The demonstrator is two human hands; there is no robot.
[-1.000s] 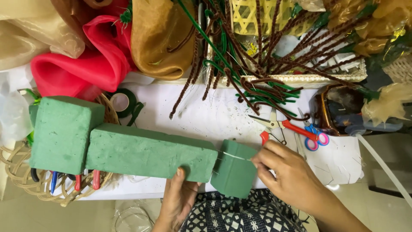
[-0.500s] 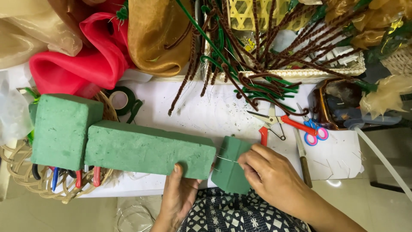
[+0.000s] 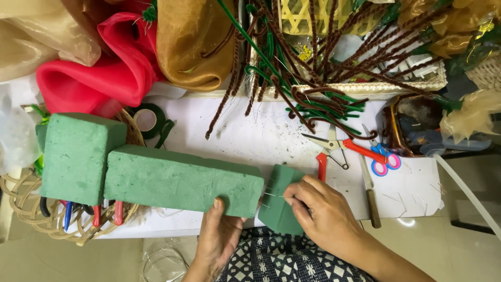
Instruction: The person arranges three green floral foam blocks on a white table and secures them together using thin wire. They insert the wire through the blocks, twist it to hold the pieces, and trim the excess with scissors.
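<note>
Head view: the left hand (image 3: 219, 237) rests at the near edge of the worktop (image 3: 261, 136), its thumb pressed against the front face of the long foam block (image 3: 180, 180), bracing it rather than closing around it. The right hand (image 3: 321, 214) is pinched shut on a thin wire (image 3: 272, 195) that bridges the gap between the long block and the small foam piece (image 3: 279, 203) lying just beside its right end. A second foam block (image 3: 78, 156) sits at the left edge, partly on a wicker basket (image 3: 21, 209).

The foam looks crumbly, so a wire pushed in at a slant could break out through a face, and a hard tug could tear the hole wide. The small piece overhangs the near edge and could tip off. Scissors (image 3: 360, 151) and a knife (image 3: 369, 188) lie near the right hand, close enough to be knocked.
</note>
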